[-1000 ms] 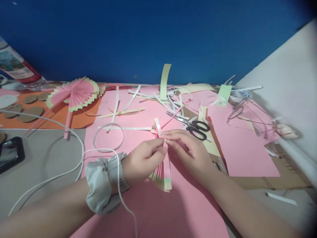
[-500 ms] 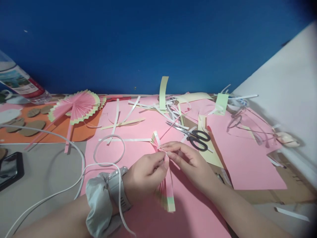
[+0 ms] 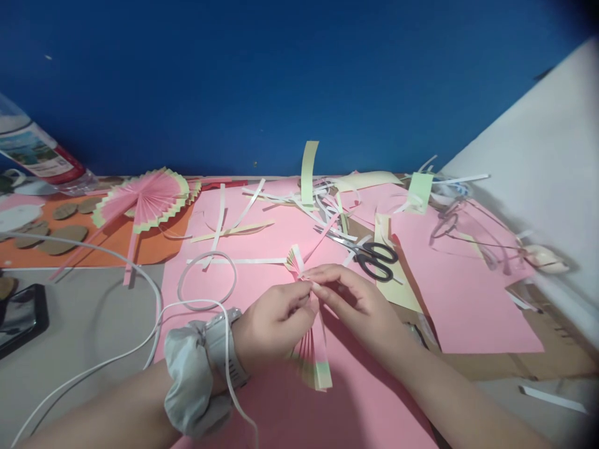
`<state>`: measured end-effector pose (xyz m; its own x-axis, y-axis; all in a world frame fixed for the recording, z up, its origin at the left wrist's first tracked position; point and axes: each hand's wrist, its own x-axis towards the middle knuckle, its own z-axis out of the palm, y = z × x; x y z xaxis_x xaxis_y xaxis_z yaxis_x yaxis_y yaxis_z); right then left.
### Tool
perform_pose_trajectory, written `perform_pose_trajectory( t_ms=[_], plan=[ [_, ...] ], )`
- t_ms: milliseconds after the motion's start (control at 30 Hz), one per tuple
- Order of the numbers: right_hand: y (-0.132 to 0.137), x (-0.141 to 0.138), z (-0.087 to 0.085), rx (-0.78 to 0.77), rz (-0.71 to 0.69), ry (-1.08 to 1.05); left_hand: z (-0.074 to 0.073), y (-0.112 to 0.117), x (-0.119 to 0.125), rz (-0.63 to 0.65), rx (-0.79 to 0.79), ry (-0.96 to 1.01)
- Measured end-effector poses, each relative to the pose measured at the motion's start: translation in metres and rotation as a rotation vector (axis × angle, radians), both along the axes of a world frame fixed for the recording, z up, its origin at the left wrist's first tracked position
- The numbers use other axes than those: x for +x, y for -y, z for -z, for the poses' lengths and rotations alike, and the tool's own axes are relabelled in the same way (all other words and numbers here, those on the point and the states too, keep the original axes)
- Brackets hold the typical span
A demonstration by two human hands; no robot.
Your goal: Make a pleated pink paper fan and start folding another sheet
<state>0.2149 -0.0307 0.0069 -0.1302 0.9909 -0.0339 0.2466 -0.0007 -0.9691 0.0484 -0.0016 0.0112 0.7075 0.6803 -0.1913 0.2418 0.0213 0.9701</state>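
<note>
A pleated paper fan (image 3: 321, 362), pink with green and cream ends, is pinched at its middle between my two hands. My left hand (image 3: 278, 318), with a watch and a grey scrunchie at the wrist, is closed around the folds. From the other side my right hand (image 3: 358, 302) presses thumb and forefinger together at the same spot. The fan's upper end spreads slightly above my fingers; its lower end hangs below. Whatever lies right at the pinch is mostly hidden by fingertips. Black-handled scissors (image 3: 374, 259) lie just beyond my right hand.
Pink paper sheets (image 3: 468, 299) cover much of the table. Paper strips (image 3: 306, 174) are scattered at the back. Two finished-looking round fans (image 3: 145, 199) rest at left near a plastic bottle (image 3: 42, 149). A phone (image 3: 23, 318), a white cable (image 3: 159, 324) and eyeglasses (image 3: 447, 226) also lie around.
Both hands stay at the fan's middle with only slight finger movement. The fan's lower end has shifted up slightly. The surrounding things have not moved.
</note>
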Motion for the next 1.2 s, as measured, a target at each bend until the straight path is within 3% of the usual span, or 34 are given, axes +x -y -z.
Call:
perform_pose_trajectory(
  t_ms=[200, 400, 867, 1200],
  plan=[
    [0.0, 0.008, 0.001, 0.201, -0.049, 0.202, 0.003, 0.001, -0.003, -0.013, -0.092, 0.045],
    [0.001, 0.011, 0.0, 0.521, -0.093, 0.459, 0.006, -0.003, -0.003, -0.057, 0.04, 0.072],
    [-0.001, 0.011, 0.0, 0.617, -0.1, 0.53, 0.008, -0.004, -0.002, -0.052, 0.081, 0.049],
    [0.001, 0.01, -0.001, 0.547, -0.079, 0.512, 0.007, -0.003, -0.002, -0.056, 0.082, 0.059]
  ],
)
